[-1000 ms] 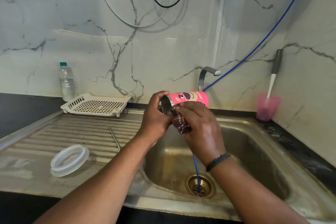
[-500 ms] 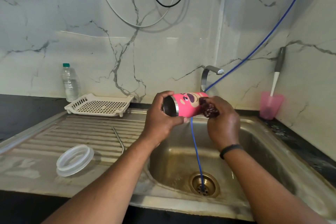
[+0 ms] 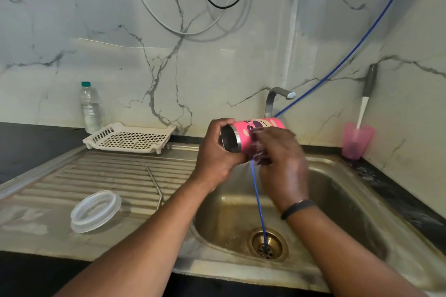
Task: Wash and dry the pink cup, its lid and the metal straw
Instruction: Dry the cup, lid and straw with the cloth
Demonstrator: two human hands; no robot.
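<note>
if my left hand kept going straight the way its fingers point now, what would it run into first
The left hand already grips the pink cup at its open end, fingers pointing up and towards the back wall. Beyond the cup, the tap seems next in that line, though depth is hard to judge from this view.

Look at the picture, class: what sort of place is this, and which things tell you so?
Most likely a home kitchen's washing-up corner: a steel sink with ribbed draining board, a tap against a marble-look wall, and a white dish rack on the counter.
</note>
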